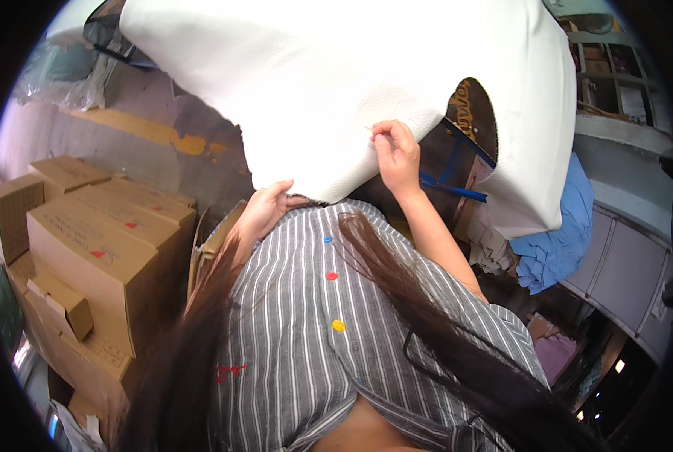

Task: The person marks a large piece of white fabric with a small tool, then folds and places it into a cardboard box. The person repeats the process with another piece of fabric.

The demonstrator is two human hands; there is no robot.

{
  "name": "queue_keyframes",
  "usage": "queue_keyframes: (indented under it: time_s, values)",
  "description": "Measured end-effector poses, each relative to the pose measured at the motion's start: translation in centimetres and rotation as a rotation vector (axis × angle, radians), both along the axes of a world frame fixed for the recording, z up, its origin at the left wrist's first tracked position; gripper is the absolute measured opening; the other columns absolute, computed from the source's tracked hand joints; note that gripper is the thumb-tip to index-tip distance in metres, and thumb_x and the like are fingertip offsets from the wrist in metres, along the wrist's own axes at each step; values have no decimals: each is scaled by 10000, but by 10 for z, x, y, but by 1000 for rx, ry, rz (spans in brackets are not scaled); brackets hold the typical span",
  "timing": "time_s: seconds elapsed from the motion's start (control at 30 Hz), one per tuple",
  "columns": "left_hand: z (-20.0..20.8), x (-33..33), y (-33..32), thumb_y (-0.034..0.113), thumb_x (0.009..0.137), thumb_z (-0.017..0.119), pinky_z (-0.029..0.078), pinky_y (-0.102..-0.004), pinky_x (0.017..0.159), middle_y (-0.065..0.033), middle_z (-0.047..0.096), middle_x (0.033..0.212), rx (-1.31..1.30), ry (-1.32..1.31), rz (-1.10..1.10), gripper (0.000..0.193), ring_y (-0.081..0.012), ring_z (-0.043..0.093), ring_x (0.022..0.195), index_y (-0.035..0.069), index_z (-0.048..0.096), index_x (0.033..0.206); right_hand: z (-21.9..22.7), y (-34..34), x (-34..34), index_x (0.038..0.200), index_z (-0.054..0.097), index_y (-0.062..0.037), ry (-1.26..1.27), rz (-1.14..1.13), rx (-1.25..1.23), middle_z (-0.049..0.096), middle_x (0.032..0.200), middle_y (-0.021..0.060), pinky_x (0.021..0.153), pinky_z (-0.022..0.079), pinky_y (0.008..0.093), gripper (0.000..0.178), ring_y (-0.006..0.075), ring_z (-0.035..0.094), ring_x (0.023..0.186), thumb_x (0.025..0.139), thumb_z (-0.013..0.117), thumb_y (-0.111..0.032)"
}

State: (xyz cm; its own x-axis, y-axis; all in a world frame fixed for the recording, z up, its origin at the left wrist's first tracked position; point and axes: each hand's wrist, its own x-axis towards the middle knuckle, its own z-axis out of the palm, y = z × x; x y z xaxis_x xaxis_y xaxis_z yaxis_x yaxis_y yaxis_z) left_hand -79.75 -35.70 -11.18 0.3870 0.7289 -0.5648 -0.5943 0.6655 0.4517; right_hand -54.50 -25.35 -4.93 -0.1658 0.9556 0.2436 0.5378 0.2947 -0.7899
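A large white leather hide (306, 90) with a grained surface and irregular edges spreads out in front of me. My left hand (265, 209) grips its near edge, thumb on top and fingers partly hidden beneath. Over the hide, near its right-hand opening, my right hand (398, 157) is closed in a pinch. A thin, pale tip shows at those fingertips, too small to name. Through a rounded gap in the hide, a dark surface with yellow lettering (466, 113) shows.
Brown cardboard boxes (95, 233) are stacked at my left. Blue metal bars (457, 190) run under the hide. To the right hangs a bundle of blue cloth (558, 226), beside grey cabinets (615, 252). A shelf with compartments (615, 71) stands at the far right.
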Motion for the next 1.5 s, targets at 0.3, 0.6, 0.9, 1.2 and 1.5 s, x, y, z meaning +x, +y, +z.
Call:
queue_keyframes:
  time_s: [0.3, 0.6, 0.9, 1.2, 1.5]
  values:
    - [-16, -11, 2, 185, 1043, 397, 444, -470, 1070, -223, 586, 1325, -25, -35, -34, 438, -311, 633, 1133, -123, 427, 1353, 15, 70, 52, 872, 597, -1, 395, -298, 117, 660, 817, 85, 763, 497, 275, 115, 138, 630, 781, 907, 489, -13]
    - [-42, -14, 16, 192, 1038, 423, 407, -499, 1115, -258, 539, 1371, -83, 142, -123, 500, -346, 595, 1205, -112, 313, 1420, 27, 138, 91, 816, 622, -18, 103, -322, -124, 667, 712, 55, 697, 498, 268, 163, 106, 633, 728, 887, 511, -115]
    - [-45, -12, 31, 228, 1034, 459, 358, -496, 1147, -282, 466, 1421, -156, 144, -139, 564, -366, 535, 1262, -106, 261, 1442, 30, 148, 92, 798, 613, -14, 24, -370, -126, 647, 677, 45, 634, 491, 264, 194, 104, 611, 651, 904, 507, -138]
    - [-97, -14, 54, 209, 1018, 480, 416, -455, 1095, -200, 530, 1373, -146, 143, -148, 477, -339, 575, 1200, -87, 372, 1377, 22, 152, 97, 813, 559, -48, -26, -404, 16, 602, 647, 51, 596, 489, 315, 157, 151, 619, 597, 925, 509, -145]
    - [-21, 61, 114, 270, 1051, 461, 434, -354, 1044, -162, 633, 1285, 187, 443, -787, 422, -236, 590, 1197, -30, 551, 1334, 30, 141, 182, 943, 602, -29, 830, -285, -200, 663, 903, 58, 817, 548, 269, 118, 119, 655, 866, 962, 488, -50]
